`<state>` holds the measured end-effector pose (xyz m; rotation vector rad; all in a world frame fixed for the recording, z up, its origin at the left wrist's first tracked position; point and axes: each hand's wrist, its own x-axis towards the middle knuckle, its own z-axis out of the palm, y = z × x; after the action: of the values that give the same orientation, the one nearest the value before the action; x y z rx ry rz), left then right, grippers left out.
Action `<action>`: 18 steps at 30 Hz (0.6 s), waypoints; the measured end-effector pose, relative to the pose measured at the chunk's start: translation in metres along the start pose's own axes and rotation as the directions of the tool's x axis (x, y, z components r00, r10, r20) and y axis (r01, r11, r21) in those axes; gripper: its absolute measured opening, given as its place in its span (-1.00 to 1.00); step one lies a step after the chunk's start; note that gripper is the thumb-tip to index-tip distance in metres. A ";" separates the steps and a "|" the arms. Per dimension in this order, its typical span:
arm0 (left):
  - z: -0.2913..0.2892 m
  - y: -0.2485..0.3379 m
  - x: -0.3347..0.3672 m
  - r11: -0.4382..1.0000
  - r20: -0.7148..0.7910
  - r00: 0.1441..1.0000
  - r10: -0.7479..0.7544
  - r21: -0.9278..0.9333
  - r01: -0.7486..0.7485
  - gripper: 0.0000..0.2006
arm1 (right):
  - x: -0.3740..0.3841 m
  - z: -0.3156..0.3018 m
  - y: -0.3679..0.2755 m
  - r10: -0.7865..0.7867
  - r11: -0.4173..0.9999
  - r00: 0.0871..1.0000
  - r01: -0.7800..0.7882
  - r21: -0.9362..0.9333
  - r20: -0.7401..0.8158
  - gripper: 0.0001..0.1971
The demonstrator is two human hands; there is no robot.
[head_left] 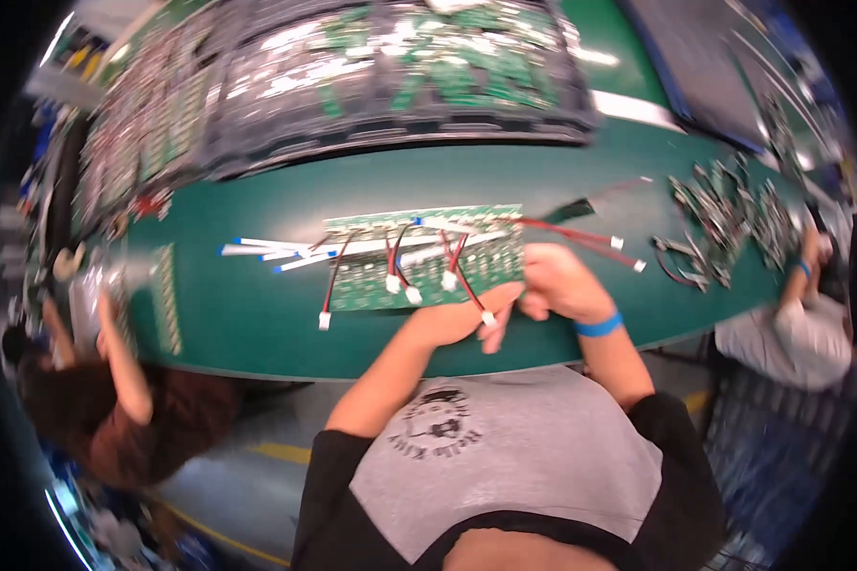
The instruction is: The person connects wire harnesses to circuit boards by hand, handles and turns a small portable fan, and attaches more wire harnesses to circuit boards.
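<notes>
A green circuit board panel [362,290] lies on the table in front of me. White flat cables [267,249] with blue ends stick out past its left side. Red-and-black wires [457,255] with white plugs lie across it, and red wires [581,234] run out to the right. At the panel's lower right corner my left hand [476,319] meets my right hand [564,282], which wears a blue band at the wrist. The fingers of both are bent and closed; what lies between them is hidden. Beyond the right hand is a small dark green board [571,208], blurred.
Black trays [400,128] filled with green boards stand along the far side. A heap of wired boards [724,224] lies at the right, near another person's hand [813,246]. At the left, a person's arms [124,366] reach over the green table [257,328] beside a narrow board strip [167,300].
</notes>
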<state>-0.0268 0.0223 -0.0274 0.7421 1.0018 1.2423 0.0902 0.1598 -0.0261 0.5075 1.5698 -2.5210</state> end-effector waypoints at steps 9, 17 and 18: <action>0.007 -0.013 -0.007 0.894 0.194 0.980 0.046 -0.445 0.046 -0.48 | -0.001 0.020 -0.011 -0.037 0.998 0.999 0.035 0.044 0.034 -0.76; 0.001 -0.014 0.006 0.881 0.053 0.987 0.149 -0.461 -0.108 -0.58 | 0.005 -0.003 0.008 -0.213 0.702 0.977 0.167 0.692 -0.021 -0.60; 0.001 -0.010 0.004 0.962 0.001 1.000 0.010 -0.272 -0.009 -0.64 | 0.005 -0.007 0.011 -0.171 0.843 0.985 0.130 0.523 0.031 -0.66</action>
<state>-0.0219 0.0247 -0.0371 0.5341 0.8047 1.3539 0.0903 0.1615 -0.0395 0.3392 0.9109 -3.0487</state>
